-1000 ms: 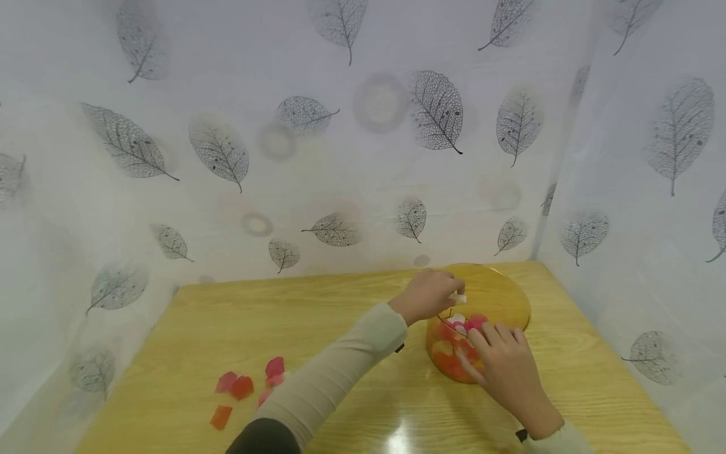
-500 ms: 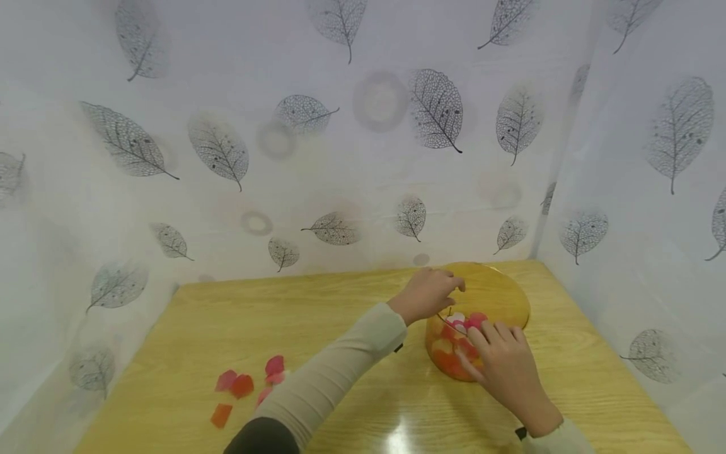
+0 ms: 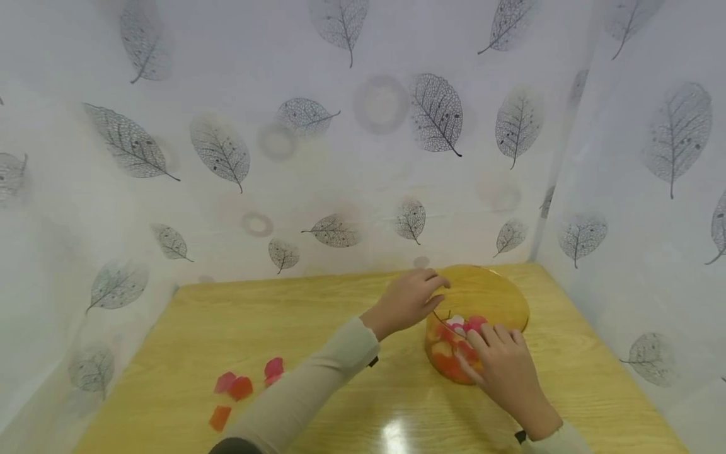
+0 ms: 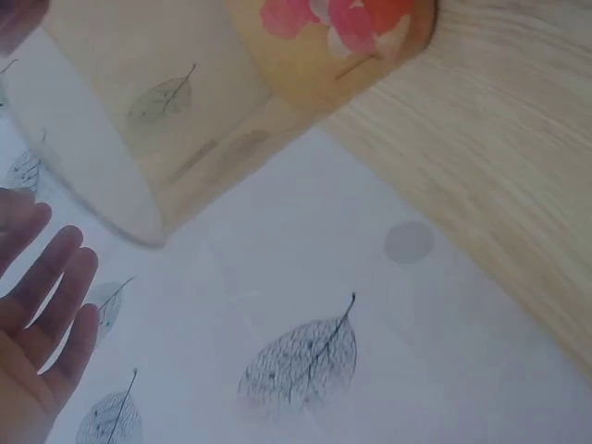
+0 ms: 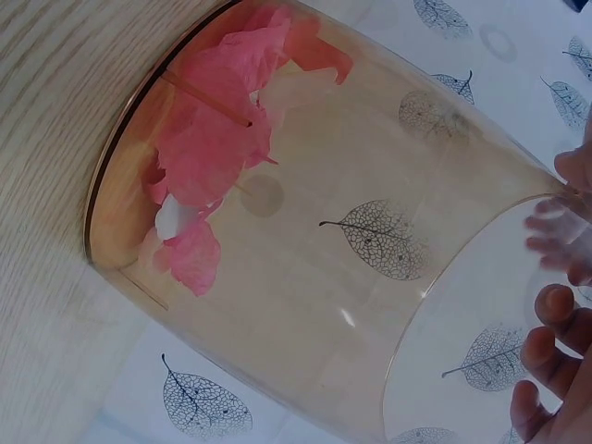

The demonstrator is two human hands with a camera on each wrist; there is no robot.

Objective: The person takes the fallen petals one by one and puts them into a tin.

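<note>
A clear amber vase (image 3: 499, 293) stands upright at the back right of the table, with pink, red and white petals (image 5: 217, 129) at its bottom. My right hand (image 3: 507, 372) holds the vase's near rim, thumb along the outer wall and fingertips over the opening. Just left of the vase is my left hand (image 3: 405, 299), apart from the rim and with nothing in it. Its fingers (image 4: 60, 296) look loose and spread in the left wrist view. Thin brownish strips (image 5: 208, 97) show at the vase's base; what they are I cannot tell.
Several loose petals (image 3: 241, 388), pink, red and orange, lie on the wooden table (image 3: 317, 309) at the left, partly hidden by my left sleeve (image 3: 295, 403). White sheeting with a leaf print (image 3: 334, 230) closes off the back and sides.
A small white petal seen in my left hand a second ago has left it. That hand has drawn back left from over the vase. My right hand keeps its place on the rim.
</note>
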